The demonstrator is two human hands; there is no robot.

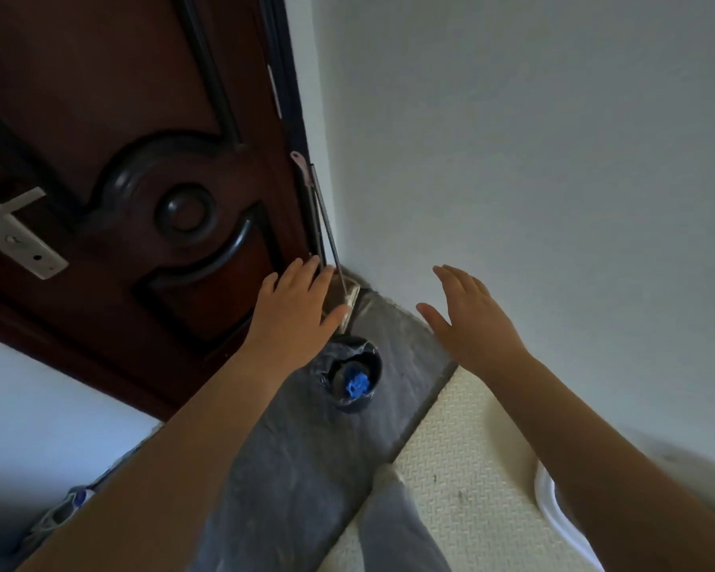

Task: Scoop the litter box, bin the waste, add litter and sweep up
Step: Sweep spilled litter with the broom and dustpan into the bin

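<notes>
Black bin (377, 365) — left hand (298, 309) beside; right hand (473, 322) apart; both spread.

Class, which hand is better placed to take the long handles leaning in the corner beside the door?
Left. The left hand is right at the long handles, fingers straight beside them; the right hand hovers open off to the side, before the wall.

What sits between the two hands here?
Head view: between left hand and right hand lies grey floor strip, plus a pale tool head beside the left hand.
</notes>
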